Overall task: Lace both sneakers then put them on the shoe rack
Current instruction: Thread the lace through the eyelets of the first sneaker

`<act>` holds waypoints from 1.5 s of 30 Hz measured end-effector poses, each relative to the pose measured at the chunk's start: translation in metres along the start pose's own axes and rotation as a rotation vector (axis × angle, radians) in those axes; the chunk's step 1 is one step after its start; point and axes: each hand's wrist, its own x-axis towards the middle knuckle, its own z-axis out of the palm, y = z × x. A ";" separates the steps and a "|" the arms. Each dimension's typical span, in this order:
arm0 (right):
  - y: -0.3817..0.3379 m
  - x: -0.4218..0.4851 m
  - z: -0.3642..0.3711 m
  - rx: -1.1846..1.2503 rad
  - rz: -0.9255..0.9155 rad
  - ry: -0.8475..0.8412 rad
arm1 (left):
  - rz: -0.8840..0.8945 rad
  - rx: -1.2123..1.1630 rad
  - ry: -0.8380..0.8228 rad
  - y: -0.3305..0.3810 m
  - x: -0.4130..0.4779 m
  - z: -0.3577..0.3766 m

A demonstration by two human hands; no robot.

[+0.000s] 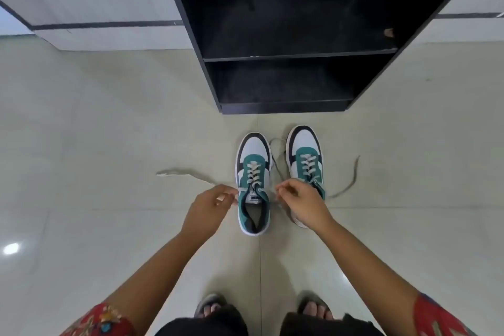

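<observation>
Two teal, white and black sneakers stand side by side on the floor, toes toward the rack. The left sneaker point(253, 183) is laced up to its top eyelets. My left hand point(210, 207) pinches its left lace end, which trails off to the left across the tiles. My right hand point(302, 204) pinches its right lace end and partly covers the heel of the right sneaker point(305, 158). The right sneaker's laces point(351, 180) lie loose on the floor. The black shoe rack point(286, 82) stands just beyond the shoes, its shelves bare.
Pale floor tiles point(109, 131) spread all around. My feet in sandals point(210, 305) stand close behind the shoes. A white wall with a dark stripe point(103, 24) runs to the left of the rack.
</observation>
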 end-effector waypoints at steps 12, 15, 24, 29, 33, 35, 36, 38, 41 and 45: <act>0.025 0.042 0.016 -0.139 -0.207 0.036 | 0.164 -0.012 0.110 -0.050 0.045 0.030; 0.037 0.038 0.039 -0.240 -0.210 -0.037 | 0.208 0.109 0.097 -0.059 0.046 0.045; 0.048 0.024 0.076 -0.256 -0.251 -0.056 | 0.237 0.311 0.206 -0.071 0.036 0.064; 0.055 0.032 0.021 -0.653 -0.405 0.498 | 0.147 0.289 0.154 -0.072 0.040 0.058; 0.080 0.039 0.000 -0.466 0.024 0.348 | 0.137 0.272 0.129 -0.068 0.040 0.062; 0.089 0.040 -0.003 -0.407 -0.004 0.387 | 0.144 0.270 0.128 -0.066 0.040 0.062; 0.091 0.039 -0.008 -0.408 -0.020 0.419 | 0.144 0.266 0.129 -0.066 0.041 0.062; 0.094 0.040 -0.019 -0.392 0.026 0.449 | 0.135 0.256 0.122 -0.066 0.040 0.061; 0.097 0.037 -0.027 -0.549 0.130 0.479 | 0.136 0.253 0.119 -0.066 0.039 0.062; 0.073 0.030 0.007 -0.828 -0.258 0.488 | 0.123 0.245 0.108 -0.065 0.038 0.060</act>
